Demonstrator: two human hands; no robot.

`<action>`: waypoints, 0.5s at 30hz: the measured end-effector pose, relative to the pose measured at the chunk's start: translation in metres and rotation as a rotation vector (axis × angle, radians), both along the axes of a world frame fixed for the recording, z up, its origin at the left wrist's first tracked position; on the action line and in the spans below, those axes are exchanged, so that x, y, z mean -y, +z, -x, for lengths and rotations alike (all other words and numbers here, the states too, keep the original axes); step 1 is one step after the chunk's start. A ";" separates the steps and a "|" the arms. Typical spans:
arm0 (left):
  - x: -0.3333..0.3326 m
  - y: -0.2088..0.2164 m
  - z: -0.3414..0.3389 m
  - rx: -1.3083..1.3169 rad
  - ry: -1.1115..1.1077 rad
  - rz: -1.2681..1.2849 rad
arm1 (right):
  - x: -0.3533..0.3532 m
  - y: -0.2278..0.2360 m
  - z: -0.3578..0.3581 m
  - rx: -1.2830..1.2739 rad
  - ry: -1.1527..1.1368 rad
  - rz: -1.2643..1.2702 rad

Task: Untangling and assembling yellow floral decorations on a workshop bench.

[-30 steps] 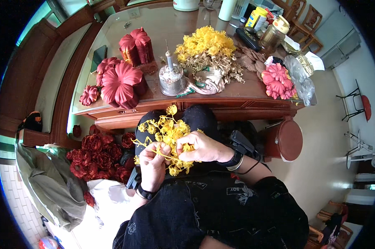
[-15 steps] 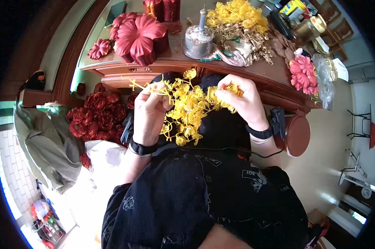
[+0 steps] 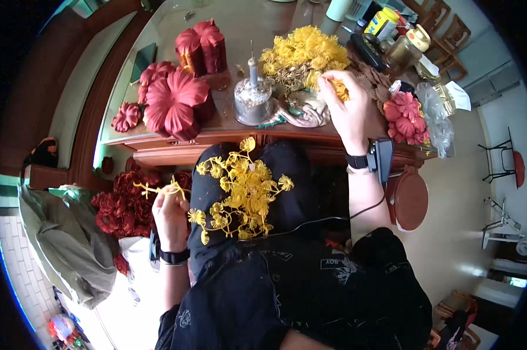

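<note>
Fingers (image 3: 167, 204) of left hand (image 3: 171, 224) pinched a stem (image 3: 148, 188) lying crosswise, left of the lap (image 3: 290, 163) flowers (image 3: 246, 186); right hand (image 3: 354, 114), nearer the pile (image 3: 307, 49) on the tabletop (image 3: 240, 23), curled round yellow blooms (image 3: 340, 90).

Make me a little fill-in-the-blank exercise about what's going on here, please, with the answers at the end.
1. The branching sprig held in the person's left grip is coloured ____.
2. Of the person's two grips, the one nearer the yellow flower pile on the table is the ____ one.
3. The heap of dark red flowers lies below the table, to the person's ____.

Missing words: yellow; right; left.
</note>
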State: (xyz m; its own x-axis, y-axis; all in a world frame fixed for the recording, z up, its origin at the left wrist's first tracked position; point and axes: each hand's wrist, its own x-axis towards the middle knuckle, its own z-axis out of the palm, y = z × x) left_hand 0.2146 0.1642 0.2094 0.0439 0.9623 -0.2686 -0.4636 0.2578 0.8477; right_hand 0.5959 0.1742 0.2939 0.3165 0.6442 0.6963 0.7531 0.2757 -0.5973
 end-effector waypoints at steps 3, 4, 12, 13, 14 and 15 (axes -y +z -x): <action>-0.005 -0.040 0.053 -0.245 -0.009 -0.001 | -0.041 0.008 -0.033 0.228 -0.114 -0.111; -0.004 -0.048 0.066 -0.317 0.033 0.118 | -0.052 0.007 -0.041 0.267 -0.140 -0.088; 0.091 -0.204 0.221 -0.593 -0.111 0.564 | -0.129 -0.012 -0.061 0.530 -0.107 0.056; 0.112 -0.200 0.219 -0.656 -0.107 0.539 | -0.140 -0.016 -0.061 0.584 -0.018 -0.017; 0.124 -0.200 0.216 -0.719 -0.104 0.521 | -0.145 -0.016 -0.066 0.661 -0.075 0.114; 0.138 -0.227 0.234 -0.663 -0.130 0.633 | -0.149 -0.015 -0.073 0.722 -0.044 0.109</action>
State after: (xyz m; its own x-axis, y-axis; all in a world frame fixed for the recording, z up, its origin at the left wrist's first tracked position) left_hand -0.0191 0.0260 -0.0172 -0.2094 0.6256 -0.7516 0.1316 0.7796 0.6123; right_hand 0.6684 0.3231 0.2793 -0.1706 0.7194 0.6733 0.9786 0.2037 0.0303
